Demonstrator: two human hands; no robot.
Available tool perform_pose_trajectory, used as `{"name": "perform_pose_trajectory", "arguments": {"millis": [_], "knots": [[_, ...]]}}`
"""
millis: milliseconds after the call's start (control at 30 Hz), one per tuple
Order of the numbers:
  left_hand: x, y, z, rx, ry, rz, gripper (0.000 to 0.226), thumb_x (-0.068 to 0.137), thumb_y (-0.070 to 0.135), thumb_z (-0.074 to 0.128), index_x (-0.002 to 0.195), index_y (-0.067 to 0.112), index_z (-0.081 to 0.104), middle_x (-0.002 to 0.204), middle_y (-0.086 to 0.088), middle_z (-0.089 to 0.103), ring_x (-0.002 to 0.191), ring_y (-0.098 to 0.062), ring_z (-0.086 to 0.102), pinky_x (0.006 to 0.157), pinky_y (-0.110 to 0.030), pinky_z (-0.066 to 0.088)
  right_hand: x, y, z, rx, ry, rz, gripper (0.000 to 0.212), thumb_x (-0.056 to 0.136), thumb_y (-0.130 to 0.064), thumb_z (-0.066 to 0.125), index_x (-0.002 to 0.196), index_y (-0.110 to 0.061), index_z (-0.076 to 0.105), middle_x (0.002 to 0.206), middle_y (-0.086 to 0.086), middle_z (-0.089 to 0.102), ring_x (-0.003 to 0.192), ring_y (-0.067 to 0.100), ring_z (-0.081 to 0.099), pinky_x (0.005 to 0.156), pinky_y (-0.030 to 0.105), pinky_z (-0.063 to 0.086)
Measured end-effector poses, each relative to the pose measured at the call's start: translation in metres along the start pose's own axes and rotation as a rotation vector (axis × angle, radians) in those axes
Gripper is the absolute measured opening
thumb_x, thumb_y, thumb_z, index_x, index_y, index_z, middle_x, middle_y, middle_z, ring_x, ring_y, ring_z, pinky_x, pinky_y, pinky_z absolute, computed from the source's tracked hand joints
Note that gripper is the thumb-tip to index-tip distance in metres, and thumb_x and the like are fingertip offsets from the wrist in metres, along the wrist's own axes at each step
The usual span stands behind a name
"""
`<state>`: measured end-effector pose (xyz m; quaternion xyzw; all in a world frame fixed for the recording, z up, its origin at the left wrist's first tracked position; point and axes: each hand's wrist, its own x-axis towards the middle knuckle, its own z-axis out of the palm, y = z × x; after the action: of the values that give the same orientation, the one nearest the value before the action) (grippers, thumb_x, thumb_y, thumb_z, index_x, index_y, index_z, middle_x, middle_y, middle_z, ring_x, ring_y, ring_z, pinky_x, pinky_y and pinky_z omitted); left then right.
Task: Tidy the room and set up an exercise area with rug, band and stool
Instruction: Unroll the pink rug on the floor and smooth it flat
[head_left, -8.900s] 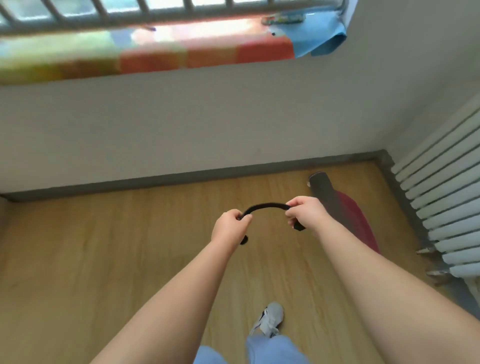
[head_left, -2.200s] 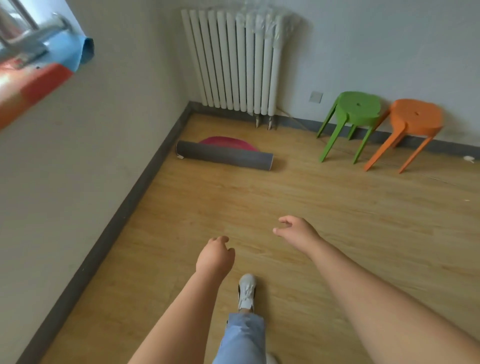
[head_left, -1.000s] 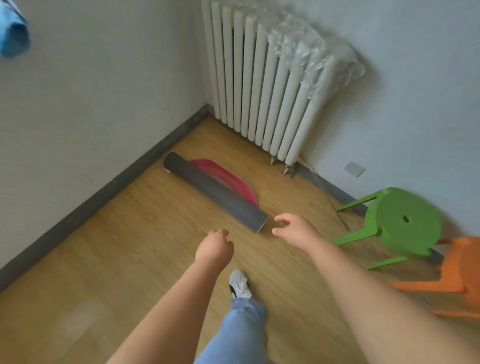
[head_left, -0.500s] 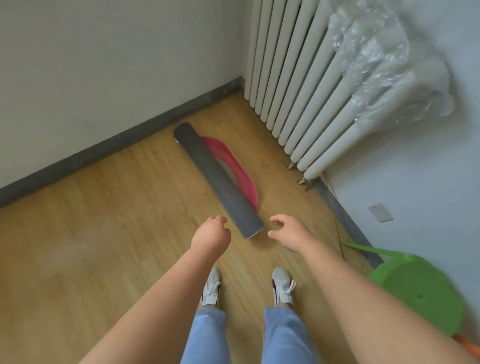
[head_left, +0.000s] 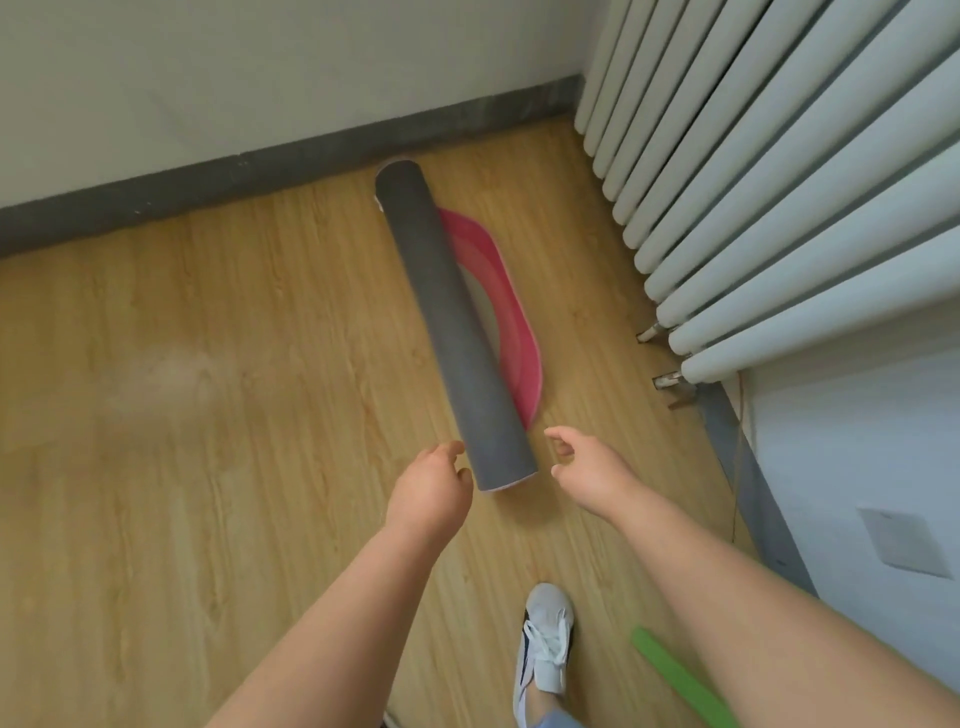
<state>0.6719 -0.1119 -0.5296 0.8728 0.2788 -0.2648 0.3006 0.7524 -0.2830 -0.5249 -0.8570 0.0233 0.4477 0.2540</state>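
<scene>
Now both bare hands hover at the near end of the rolled rug, holding nothing.

Left hand (head_left: 428, 488) sits loosely curled just left of the rug (head_left: 452, 322); right hand (head_left: 589, 470) is spread just right of it. Neither seems to touch it. Grey outside, pink at its loose edge, the rug lies on the wooden floor (head_left: 208, 415), its far end near the baseboard (head_left: 260, 171), beside the radiator (head_left: 779, 182). A green stool leg (head_left: 680, 678) shows near the floor's lower right corner.
</scene>
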Motion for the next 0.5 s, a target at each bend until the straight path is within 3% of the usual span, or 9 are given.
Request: {"name": "perform_pose_trajectory", "arguments": {"millis": [233,500], "knots": [[0.104,-0.058,0.094,-0.011,0.046,0.088,0.043,0.098,0.022,0.041,0.14,0.024,0.043,0.136,0.001,0.051,0.115,-0.02,0.057,0.088,-0.03,0.046,0.136,0.04,0.068,-0.006,0.054,-0.059,0.058,0.09,-0.014,0.056,0.144,-0.028,0.039,0.138,-0.001,0.051,0.111,0.018,0.057,0.079,0.026,0.04],[0.22,-0.103,0.162,-0.025,0.112,0.256,0.043,0.097,0.024,0.044,0.14,0.023,0.043,0.143,0.002,0.043,0.109,-0.026,0.06,0.089,-0.031,0.047,0.28,0.062,0.119,-0.068,0.18,-0.193,0.054,0.093,-0.013,0.056,0.144,-0.018,0.041,0.141,0.009,0.051,0.128,0.022,0.05,0.102,0.029,0.04]]}}
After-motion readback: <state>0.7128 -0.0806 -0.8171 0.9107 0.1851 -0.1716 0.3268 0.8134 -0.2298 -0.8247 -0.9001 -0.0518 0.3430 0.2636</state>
